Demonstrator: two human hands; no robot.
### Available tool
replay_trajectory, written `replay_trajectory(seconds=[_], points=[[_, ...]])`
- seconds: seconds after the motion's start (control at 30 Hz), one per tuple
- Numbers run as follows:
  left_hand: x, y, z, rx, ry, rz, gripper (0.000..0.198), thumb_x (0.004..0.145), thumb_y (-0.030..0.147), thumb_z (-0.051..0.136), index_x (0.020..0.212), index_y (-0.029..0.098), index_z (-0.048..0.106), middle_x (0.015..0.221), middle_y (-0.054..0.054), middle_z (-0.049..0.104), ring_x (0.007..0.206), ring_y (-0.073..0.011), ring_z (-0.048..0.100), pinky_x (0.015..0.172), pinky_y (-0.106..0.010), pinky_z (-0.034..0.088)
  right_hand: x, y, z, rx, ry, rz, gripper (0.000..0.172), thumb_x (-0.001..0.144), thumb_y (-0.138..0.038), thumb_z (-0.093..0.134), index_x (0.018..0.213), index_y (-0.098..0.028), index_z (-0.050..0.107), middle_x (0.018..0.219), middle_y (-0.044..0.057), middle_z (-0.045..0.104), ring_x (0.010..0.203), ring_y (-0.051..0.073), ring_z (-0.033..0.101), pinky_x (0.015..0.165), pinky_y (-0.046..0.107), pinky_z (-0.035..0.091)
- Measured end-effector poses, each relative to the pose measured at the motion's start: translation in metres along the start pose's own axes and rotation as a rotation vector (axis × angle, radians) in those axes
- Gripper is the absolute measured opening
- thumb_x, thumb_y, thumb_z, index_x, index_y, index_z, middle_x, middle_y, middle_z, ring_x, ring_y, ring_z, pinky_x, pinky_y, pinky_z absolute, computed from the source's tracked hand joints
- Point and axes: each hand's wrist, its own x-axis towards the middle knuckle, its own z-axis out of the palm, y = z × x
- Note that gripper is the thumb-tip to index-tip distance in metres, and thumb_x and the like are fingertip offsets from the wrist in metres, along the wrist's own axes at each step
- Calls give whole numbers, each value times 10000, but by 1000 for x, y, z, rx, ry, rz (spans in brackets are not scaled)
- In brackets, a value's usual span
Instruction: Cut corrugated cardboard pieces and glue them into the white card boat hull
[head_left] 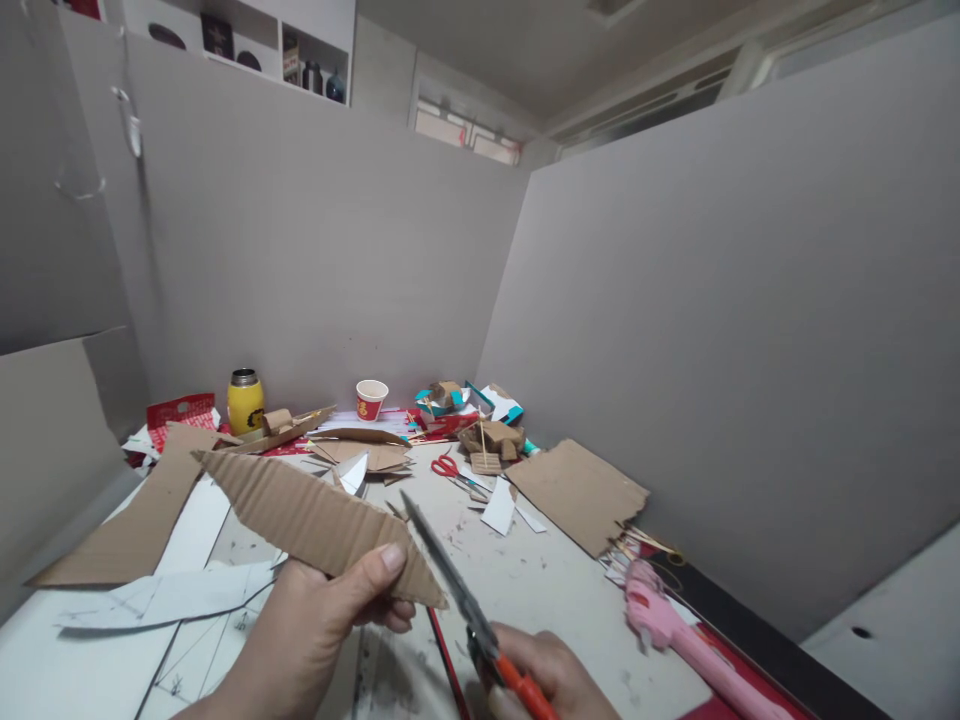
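Note:
My left hand [315, 625] pinches a long pointed strip of corrugated cardboard [300, 510] by its near edge, thumb on top, holding it above the table. My right hand [551, 680] grips orange-handled scissors [469, 605] at the bottom edge of view. Their blades point up and away, with the tip close to the strip's right end. Whether the blades touch the cardboard I cannot tell.
A white table [540, 590] carries cardboard scraps, a large brown sheet [577, 490], red scissors [450, 467], a pink glue gun [675, 630], a paper cup [371, 398], a yellow flask [245, 400] and white paper pieces [172, 595]. Grey partition walls stand on the left, back and right.

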Motion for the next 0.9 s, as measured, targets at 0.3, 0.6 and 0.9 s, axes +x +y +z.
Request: replay_trajectory(seconds=[0.3, 0.6, 0.9], points=[[11, 0, -6, -156, 49, -65, 282, 771, 388, 684, 766, 110, 729, 695, -74, 698, 635, -162, 635, 612, -275, 546, 8, -17, -40, -614, 162, 179, 320, 869, -428, 503, 665, -187, 452, 597, -23, 465, 563, 115, 382, 518, 234, 298], [25, -6, -19, 15, 164, 79, 248, 727, 319, 750, 847, 107, 705, 717, -54, 705, 645, -162, 655, 615, -274, 564, 6, -19, -63, -990, 93, 269, 280, 856, -408, 511, 780, -179, 652, 699, 89, 678, 594, 189, 583, 526, 262, 302], [24, -5, -16, -91, 168, 40, 231, 730, 314, 737, 811, 98, 713, 769, -74, 703, 708, -173, 668, 580, -234, 551, 3, 13, -85, -1042, 121, 321, 236, 832, -386, 557, 853, -174, 658, 813, 134, 693, 707, 285, 643, 572, 327, 383]])
